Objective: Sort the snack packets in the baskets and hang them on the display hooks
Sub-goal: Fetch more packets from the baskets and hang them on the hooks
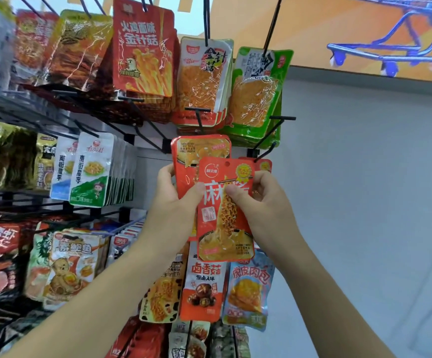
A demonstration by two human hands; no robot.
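- my left hand (176, 200) grips the left edges of two packets held together: thumb pressed on the front red packet (224, 218), fingers curled behind the rear red packet (196, 153).
- my right hand (259, 200) pinches the front red packet near its top, thumb on its face, fingers curled round its right edge.
- the front red packet stands upright before the rack's middle row, its hang hole just left of a black hook (265, 151).
- hung packets fill the rows above and below.
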